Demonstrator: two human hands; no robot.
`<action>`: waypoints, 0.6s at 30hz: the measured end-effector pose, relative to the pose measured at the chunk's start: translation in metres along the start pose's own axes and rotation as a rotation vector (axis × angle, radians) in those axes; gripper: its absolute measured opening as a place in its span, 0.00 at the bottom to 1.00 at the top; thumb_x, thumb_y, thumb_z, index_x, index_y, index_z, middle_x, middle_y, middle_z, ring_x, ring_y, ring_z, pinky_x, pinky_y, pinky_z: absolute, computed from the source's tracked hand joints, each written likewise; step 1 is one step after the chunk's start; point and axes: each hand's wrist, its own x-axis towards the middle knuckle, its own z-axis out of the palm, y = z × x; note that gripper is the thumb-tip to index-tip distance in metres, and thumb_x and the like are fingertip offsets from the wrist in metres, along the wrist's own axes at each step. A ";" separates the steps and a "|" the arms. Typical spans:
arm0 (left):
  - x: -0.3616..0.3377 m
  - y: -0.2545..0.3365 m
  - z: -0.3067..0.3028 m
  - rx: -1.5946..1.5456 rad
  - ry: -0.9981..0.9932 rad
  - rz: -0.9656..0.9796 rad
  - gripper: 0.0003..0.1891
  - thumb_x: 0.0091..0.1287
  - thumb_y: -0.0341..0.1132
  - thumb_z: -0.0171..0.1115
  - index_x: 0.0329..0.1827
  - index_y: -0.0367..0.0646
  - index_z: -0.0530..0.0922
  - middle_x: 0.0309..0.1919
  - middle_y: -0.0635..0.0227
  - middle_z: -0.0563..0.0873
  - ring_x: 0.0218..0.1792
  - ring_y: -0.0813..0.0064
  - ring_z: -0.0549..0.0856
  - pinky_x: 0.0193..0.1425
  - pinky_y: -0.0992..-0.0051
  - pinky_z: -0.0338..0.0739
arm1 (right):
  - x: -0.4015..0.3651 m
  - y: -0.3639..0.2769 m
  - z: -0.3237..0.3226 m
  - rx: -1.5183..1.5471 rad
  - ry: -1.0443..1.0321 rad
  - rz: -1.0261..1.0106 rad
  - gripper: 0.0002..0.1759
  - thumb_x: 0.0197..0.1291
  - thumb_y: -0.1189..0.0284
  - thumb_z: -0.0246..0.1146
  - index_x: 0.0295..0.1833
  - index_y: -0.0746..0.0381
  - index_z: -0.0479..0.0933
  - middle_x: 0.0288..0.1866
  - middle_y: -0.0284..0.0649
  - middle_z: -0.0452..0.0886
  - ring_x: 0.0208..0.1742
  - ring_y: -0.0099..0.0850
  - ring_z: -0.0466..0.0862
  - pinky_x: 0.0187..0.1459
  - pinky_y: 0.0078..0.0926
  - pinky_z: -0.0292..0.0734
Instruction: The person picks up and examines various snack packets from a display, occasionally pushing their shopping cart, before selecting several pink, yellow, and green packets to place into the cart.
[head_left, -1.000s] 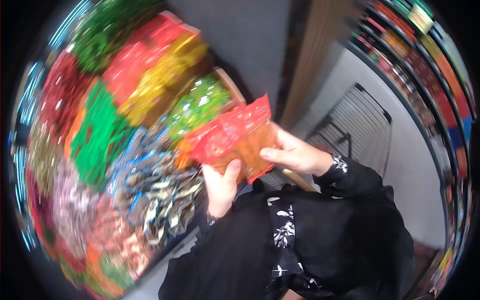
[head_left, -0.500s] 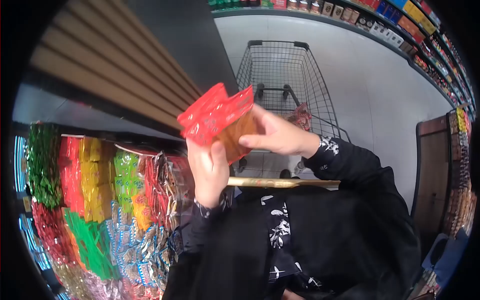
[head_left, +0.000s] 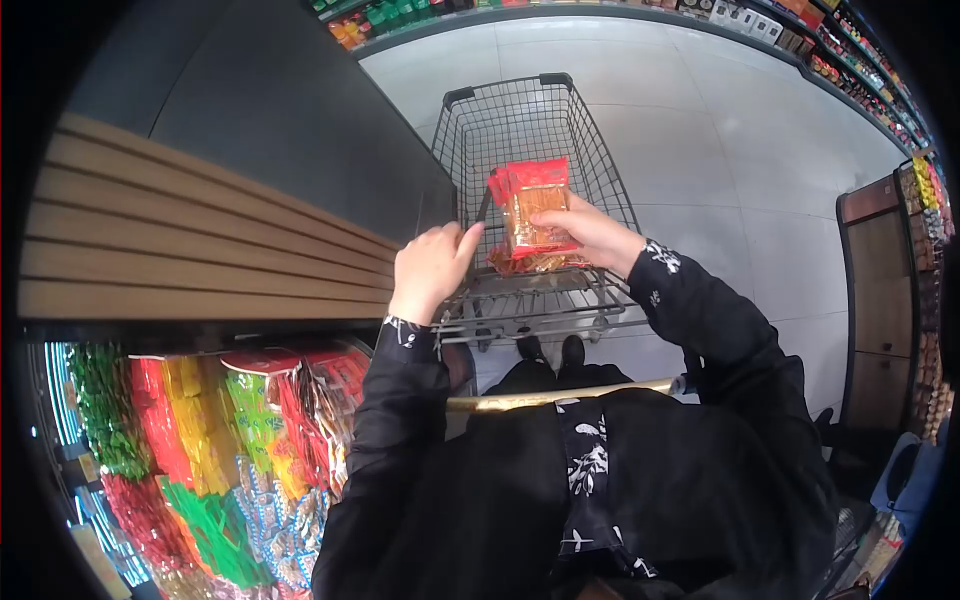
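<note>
My right hand (head_left: 600, 235) grips several flat snack packets (head_left: 534, 208) with red tops and orange-brown contents, thumb across the front. They are over the near part of a wire shopping cart (head_left: 470, 140). Just below them, another red and clear packet (head_left: 540, 263) lies in the cart. My left hand (head_left: 432, 265) holds nothing; it is at the cart's left side, back of the hand up, thumb apart from loosely bent fingers whose tips are hidden. The cart's gold push bar (head_left: 560, 393) runs across in front of my body.
To the left stands a slatted wood and dark panel (head_left: 200, 245). Below it, a display holds hanging colourful snack packets (head_left: 190, 420). Stocked shelves (head_left: 440, 22) curve along the far side, and a wooden cabinet (head_left: 880, 290) stands at the right.
My left hand has let go of the packets. My right hand has carried them away from the display to over the cart. The view has turned, with the cart now more central.
</note>
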 end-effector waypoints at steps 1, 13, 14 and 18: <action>0.008 -0.021 0.013 0.012 -0.044 -0.007 0.25 0.69 0.55 0.43 0.32 0.43 0.77 0.34 0.57 0.84 0.42 0.53 0.82 0.44 0.57 0.74 | 0.009 0.005 -0.005 -0.023 0.081 0.032 0.25 0.57 0.77 0.60 0.61 0.61 0.63 0.54 0.38 0.75 0.53 0.29 0.78 0.49 0.32 0.78; 0.118 -0.124 0.189 -0.106 -0.485 -0.175 0.19 0.62 0.43 0.49 0.45 0.41 0.81 0.46 0.49 0.82 0.50 0.48 0.80 0.57 0.56 0.73 | 0.217 0.149 -0.067 -0.509 0.194 0.313 0.28 0.45 0.73 0.66 0.56 0.64 0.71 0.48 0.45 0.80 0.52 0.39 0.80 0.49 0.41 0.77; 0.115 -0.118 0.183 -0.062 -0.547 -0.156 0.18 0.61 0.43 0.50 0.45 0.41 0.81 0.46 0.49 0.82 0.49 0.48 0.80 0.56 0.56 0.74 | 0.246 0.194 -0.100 -0.581 0.189 0.346 0.29 0.44 0.71 0.66 0.56 0.66 0.72 0.51 0.49 0.79 0.55 0.41 0.79 0.50 0.38 0.77; 0.113 -0.109 0.215 0.199 -0.586 0.032 0.13 0.60 0.34 0.53 0.41 0.46 0.85 0.42 0.58 0.86 0.45 0.61 0.85 0.46 0.62 0.79 | 0.329 0.299 -0.143 -0.936 0.336 0.332 0.32 0.41 0.66 0.67 0.55 0.69 0.74 0.52 0.56 0.79 0.55 0.45 0.80 0.50 0.35 0.77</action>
